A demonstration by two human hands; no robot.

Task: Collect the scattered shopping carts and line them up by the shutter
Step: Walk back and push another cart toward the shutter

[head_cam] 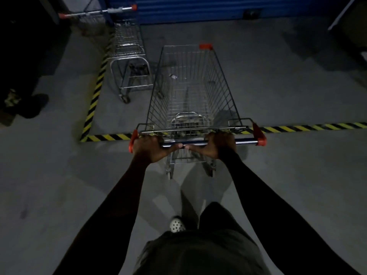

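The person holds a shopping cart (190, 86) by its handle bar (246, 141). The left hand (148, 146) and the right hand (217, 144) each have a grip wrapped tight round the bar, and the thumbs nearly meet in the middle. More bare bar shows on the right side than on the left.

The cart is long and points straight away from the person, toward the blue shutter (188, 10) at the far edge of the floor (288, 86). Its back end sits right over the near line of yellow and black tape (93, 100). Its front end is inside the taped box but not yet up at the shutter.

A second cart (129, 56) is parked ahead and to the left, near the left tape line and by the shutter. The two carts are side by side with a small gap. The left hand is the nearer one to it. I think the held cart needs a push forward and a little to the left to line up next to it.

It is dark. The front wheels of the held cart are hard to see through the wires. A small pale scrap (173, 76) lies in the basket, but I cannot tell what it is. The parked cart's top end mixes with a blue frame, so it may be more than one cart. A dark shape (29, 104) at the left edge is too dim to name.
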